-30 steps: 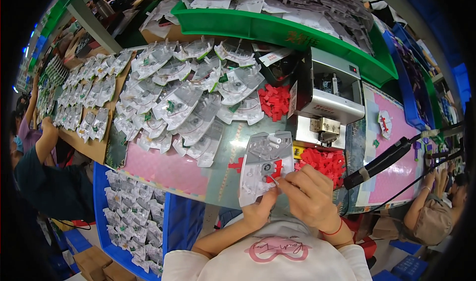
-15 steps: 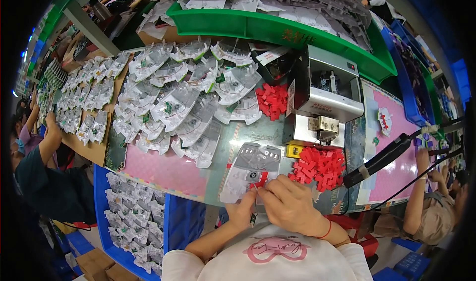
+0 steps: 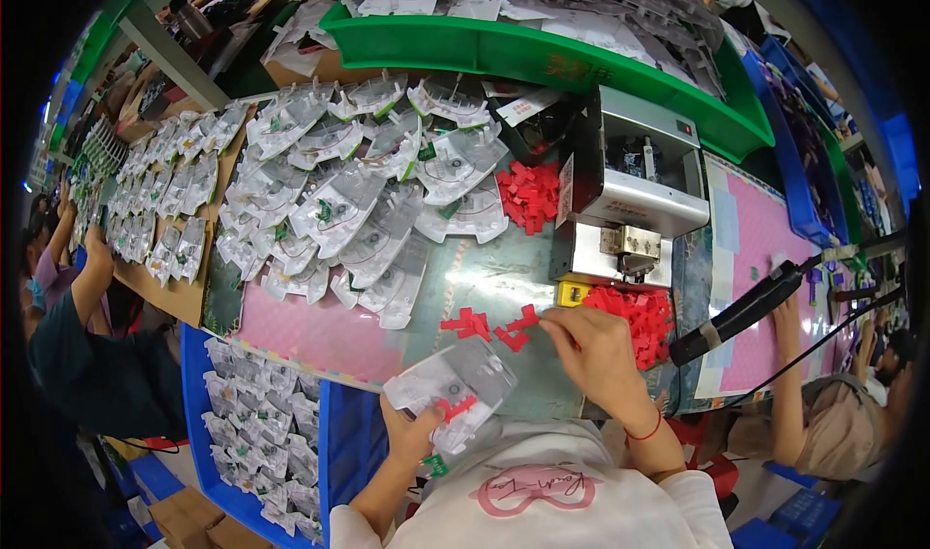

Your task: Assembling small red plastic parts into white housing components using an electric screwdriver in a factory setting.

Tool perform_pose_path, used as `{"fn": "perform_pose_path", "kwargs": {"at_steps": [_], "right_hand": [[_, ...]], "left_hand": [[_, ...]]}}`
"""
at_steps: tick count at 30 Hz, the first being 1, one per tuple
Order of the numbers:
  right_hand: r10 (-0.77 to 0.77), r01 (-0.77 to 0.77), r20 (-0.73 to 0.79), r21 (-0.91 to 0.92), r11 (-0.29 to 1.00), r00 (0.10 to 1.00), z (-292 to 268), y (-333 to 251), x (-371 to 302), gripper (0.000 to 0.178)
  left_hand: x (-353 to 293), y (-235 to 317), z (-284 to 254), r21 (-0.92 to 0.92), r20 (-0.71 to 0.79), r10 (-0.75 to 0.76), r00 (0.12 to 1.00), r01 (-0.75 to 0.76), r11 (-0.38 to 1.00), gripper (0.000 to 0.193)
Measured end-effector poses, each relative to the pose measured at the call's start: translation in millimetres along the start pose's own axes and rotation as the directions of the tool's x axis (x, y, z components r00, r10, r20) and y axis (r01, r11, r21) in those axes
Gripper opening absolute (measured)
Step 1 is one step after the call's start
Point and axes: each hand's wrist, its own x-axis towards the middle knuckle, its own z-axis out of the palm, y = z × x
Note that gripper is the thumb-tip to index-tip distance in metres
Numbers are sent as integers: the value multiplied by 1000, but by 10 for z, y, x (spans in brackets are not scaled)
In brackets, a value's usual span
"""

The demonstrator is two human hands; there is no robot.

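My left hand grips a translucent plastic housing by its edge, tilted at the front edge of the table. A red plastic piece lies across the housing, with my left thumb at its end. Below that hand dangles a small green circuit board. My right hand reaches over the table, thumb and forefinger pinching the end of a loose red plastic piece. More loose red pieces lie just left of it.
A grey machine stands behind a heap of red pieces, with a second red heap beside it. Stacked clear housings cover the left. A green tray spans the back. A blue crate holds housings. A black tube juts in from the right.
My left hand has lifted the housing off the table and brought it left and toward me. My right hand has left the housing for the loose red pieces, now uncovered.
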Motion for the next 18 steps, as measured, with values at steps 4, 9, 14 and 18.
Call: {"fn": "perform_pose_path", "kwargs": {"at_steps": [4,9,14,18], "right_hand": [[118,-95,126,-173,980,985,205,100,-57,12],[94,-85,26,-237,968,995,275,119,-17,13],[-74,68,-100,-63,996,992,-49,93,73,8],[-308,316,-99,81,945,946,-410,-73,155,14]], "left_hand": [[-5,122,44,23,137,-188,972,187,982,44],[67,139,93,163,348,-386,854,350,922,42],[272,204,317,335,489,-546,680,432,837,46],[356,356,623,273,614,-523,591,462,844,45]]}}
